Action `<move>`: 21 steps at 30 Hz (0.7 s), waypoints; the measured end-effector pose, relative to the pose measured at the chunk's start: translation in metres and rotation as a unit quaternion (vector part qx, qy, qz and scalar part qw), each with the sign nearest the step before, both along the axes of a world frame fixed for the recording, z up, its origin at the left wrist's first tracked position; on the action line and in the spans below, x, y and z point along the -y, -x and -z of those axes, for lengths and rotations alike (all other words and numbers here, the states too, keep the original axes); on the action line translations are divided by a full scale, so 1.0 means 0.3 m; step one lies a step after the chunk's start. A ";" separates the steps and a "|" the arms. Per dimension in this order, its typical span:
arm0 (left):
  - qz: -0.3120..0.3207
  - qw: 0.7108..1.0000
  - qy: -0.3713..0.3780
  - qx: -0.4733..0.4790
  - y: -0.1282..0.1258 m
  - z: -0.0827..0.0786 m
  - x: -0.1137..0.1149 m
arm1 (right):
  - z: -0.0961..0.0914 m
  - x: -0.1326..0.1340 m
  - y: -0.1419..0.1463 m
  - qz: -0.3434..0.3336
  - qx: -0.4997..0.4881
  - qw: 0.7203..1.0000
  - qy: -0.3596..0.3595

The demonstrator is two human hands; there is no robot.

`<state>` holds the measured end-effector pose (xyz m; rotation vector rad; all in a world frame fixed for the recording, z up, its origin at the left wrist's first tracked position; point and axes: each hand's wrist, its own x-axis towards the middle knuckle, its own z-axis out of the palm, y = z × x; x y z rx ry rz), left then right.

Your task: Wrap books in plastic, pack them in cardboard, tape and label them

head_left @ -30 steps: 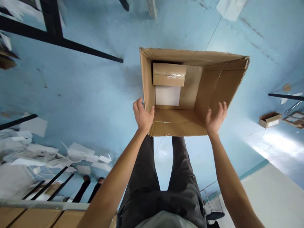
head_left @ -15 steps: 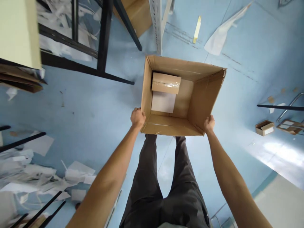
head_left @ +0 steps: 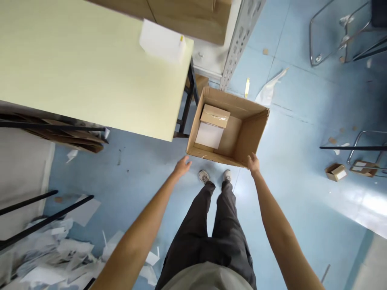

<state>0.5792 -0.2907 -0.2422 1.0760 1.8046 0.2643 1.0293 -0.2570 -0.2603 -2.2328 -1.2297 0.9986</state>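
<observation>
A large open cardboard box stands on the blue floor just ahead of my shoes. Inside it lie a small taped brown carton and a white flat packet. My left hand hovers just off the box's near left corner, fingers loosely apart, holding nothing. My right hand is at the box's near right corner, touching its rim; its fingers are small and partly hidden.
A pale green table with a white packet on top stands to the left of the box. Behind are a perforated metal post and cardboard cartons. Torn paper litters the lower left floor; chair frames and a small box stand on the right.
The box has gone down from my raised hands to the floor. My left hand has let go and drawn back. The view has risen, bringing the table top into sight.
</observation>
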 end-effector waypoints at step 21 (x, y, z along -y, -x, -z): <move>-0.287 0.925 -0.230 0.093 0.747 -1.173 -0.050 | -0.996 -0.350 1.331 -0.341 -0.056 0.929 -0.134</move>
